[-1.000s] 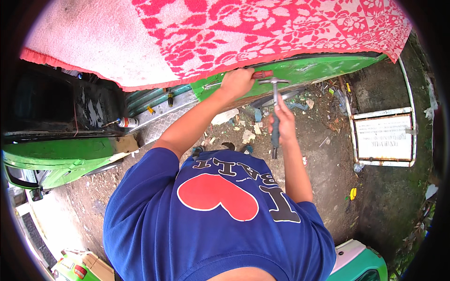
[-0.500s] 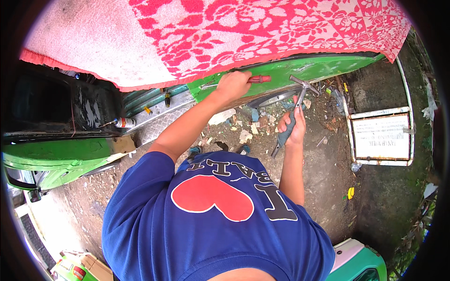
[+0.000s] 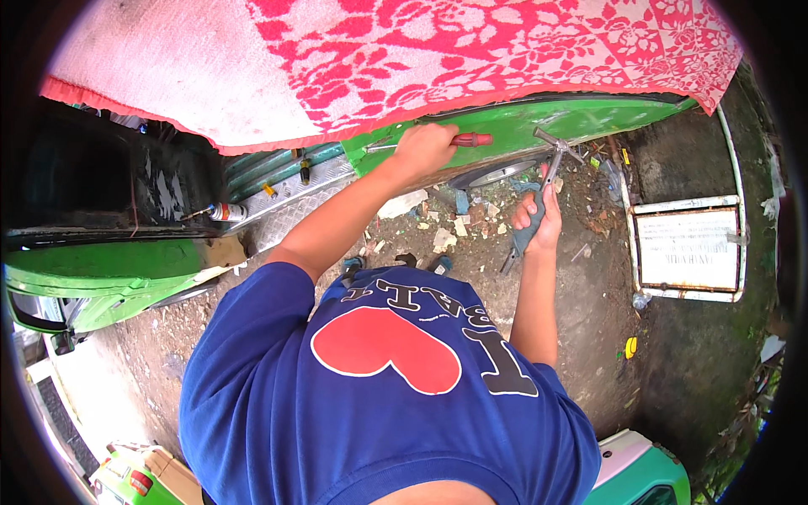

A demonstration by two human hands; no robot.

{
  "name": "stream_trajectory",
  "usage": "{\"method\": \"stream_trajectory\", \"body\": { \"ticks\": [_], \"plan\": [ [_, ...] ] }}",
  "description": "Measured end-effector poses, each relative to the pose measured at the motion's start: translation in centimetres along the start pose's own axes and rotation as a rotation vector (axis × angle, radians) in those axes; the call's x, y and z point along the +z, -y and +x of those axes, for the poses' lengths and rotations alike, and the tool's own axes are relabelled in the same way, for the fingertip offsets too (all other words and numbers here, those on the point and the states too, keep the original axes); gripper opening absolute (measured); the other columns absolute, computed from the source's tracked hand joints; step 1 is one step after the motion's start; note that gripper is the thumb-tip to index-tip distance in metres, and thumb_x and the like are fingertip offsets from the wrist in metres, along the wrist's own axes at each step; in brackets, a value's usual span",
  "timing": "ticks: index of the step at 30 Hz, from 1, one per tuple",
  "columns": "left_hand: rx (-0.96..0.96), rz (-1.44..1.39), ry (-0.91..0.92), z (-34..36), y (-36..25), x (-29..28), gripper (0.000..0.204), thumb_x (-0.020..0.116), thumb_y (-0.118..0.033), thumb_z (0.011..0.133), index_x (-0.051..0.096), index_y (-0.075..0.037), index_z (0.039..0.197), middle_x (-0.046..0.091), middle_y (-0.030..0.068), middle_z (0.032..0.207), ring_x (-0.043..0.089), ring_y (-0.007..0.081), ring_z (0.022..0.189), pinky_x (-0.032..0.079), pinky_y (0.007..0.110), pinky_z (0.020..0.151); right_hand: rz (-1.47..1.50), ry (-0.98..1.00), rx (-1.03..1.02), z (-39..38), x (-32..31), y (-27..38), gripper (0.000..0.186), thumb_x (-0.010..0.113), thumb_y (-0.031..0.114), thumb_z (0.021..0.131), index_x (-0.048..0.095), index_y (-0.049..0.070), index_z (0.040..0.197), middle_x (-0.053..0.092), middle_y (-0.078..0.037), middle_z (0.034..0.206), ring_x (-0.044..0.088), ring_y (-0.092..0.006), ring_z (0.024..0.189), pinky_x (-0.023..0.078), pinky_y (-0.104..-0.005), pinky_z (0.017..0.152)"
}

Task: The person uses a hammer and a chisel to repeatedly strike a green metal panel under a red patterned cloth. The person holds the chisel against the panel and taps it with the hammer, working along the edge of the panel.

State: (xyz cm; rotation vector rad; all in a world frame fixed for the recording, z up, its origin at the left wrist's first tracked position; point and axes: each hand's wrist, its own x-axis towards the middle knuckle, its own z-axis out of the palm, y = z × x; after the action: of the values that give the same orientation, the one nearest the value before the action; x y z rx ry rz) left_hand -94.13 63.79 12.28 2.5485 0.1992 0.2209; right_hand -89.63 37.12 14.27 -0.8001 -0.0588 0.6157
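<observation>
My left hand (image 3: 425,153) is closed around a screwdriver (image 3: 473,140) with a red handle. Its handle sticks out to the right of the fist, and the thin metal shaft runs left along the green vehicle panel (image 3: 581,124). Whether the tip touches the panel is hard to make out. To the right, my right hand (image 3: 543,223) grips a hammer (image 3: 555,160) by its dark grey handle. The metal hammer head points away from me, in front of the panel's lower edge and apart from the screwdriver.
A pink-and-red floral towel (image 3: 471,59) drapes over the panel's top. Chips and debris (image 3: 444,240) litter the ground beside a wheel (image 3: 501,173). A white-framed sign stand (image 3: 742,252) stands right. On the left are a spray can (image 3: 227,212) and an open green door (image 3: 101,282).
My right hand has moved slightly right and away from me with the hammer. My left hand still holds the screwdriver in nearly the same place by the panel.
</observation>
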Motion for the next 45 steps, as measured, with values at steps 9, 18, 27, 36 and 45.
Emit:
{"method": "stream_trajectory", "body": {
  "ticks": [9,18,27,36,45],
  "plan": [
    [-0.036,-0.033,-0.033,-0.8,0.8,-0.2,0.017,0.059,-0.020,0.085,0.061,-0.006,0.095,0.068,0.0197,0.080,0.067,0.0393,0.079,0.051,0.053,0.072,-0.062,0.072,0.075,0.3,0.2,-1.2,0.048,0.043,0.031,0.106,0.032,0.022,0.152,0.045,-0.002,0.064,0.046,-0.0137,0.044,0.043,-0.0311,0.041],
    [0.078,-0.007,0.056,-2.4,-0.7,-2.0,0.016,0.059,-0.021,0.085,0.059,-0.007,0.092,0.068,0.0160,0.086,0.066,0.0380,0.082,0.052,0.052,0.072,-0.102,0.039,0.047,-1.4,0.0,-1.0,0.048,0.041,0.031,0.106,0.031,0.022,0.152,0.044,-0.002,0.065,0.045,-0.0138,0.045,0.040,-0.0308,0.042],
    [0.417,-0.059,-0.199,-5.1,0.5,-2.5,0.018,0.065,-0.025,0.086,0.057,-0.010,0.084,0.063,0.0092,0.076,0.065,0.0312,0.070,0.051,0.044,0.058,-0.137,-0.063,0.032,-3.5,-0.4,-2.4,0.047,0.041,0.030,0.106,0.033,0.023,0.151,0.044,-0.002,0.066,0.045,-0.0139,0.045,0.040,-0.0299,0.042],
    [0.793,-0.186,-0.352,-8.6,1.9,-3.7,0.026,0.074,-0.023,0.081,0.053,-0.011,0.070,0.049,0.0058,0.067,0.057,0.0271,0.060,0.045,0.041,0.052,-0.178,-0.132,0.041,-5.7,1.0,-5.8,0.048,0.044,0.031,0.105,0.034,0.024,0.151,0.044,-0.002,0.066,0.046,-0.0140,0.047,0.041,-0.0296,0.042],
    [0.713,-0.231,-0.212,-11.2,4.0,-4.2,0.023,0.072,-0.022,0.076,0.053,-0.010,0.073,0.052,0.0074,0.070,0.060,0.0304,0.067,0.046,0.042,0.056,-0.151,-0.160,0.042,-8.9,3.0,-9.2,0.047,0.044,0.032,0.105,0.036,0.024,0.150,0.044,-0.001,0.065,0.046,-0.0139,0.047,0.041,-0.0295,0.042]
  ]
}}
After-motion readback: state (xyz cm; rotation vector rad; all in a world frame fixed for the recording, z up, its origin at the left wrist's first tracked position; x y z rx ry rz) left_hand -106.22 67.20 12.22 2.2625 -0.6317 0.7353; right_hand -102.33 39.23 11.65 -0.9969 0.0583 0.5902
